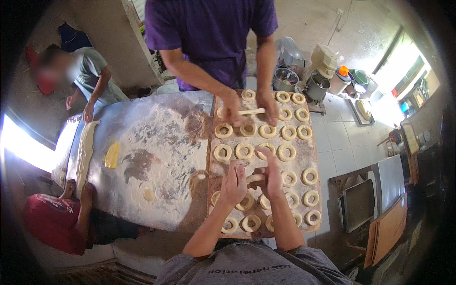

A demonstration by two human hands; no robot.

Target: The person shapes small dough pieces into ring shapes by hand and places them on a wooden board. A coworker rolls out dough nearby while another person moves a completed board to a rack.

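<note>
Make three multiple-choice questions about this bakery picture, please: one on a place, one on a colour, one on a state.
1. Where do the dough rings lie?
A. on the wooden board
B. on the floured metal table
C. on the floor tiles

2. What colour is the shirt of the person across the board?
A. red
B. purple
C. white

3. What are the wearer's two hands doing?
A. resting flat on the board
B. holding a short roll of dough between them
C. hanging empty above the floor

Answers:
1 A, the rings sit in rows on the wooden board.
2 B, the shirt is purple.
3 B, the left hand and right hand both grip the dough roll.
</note>
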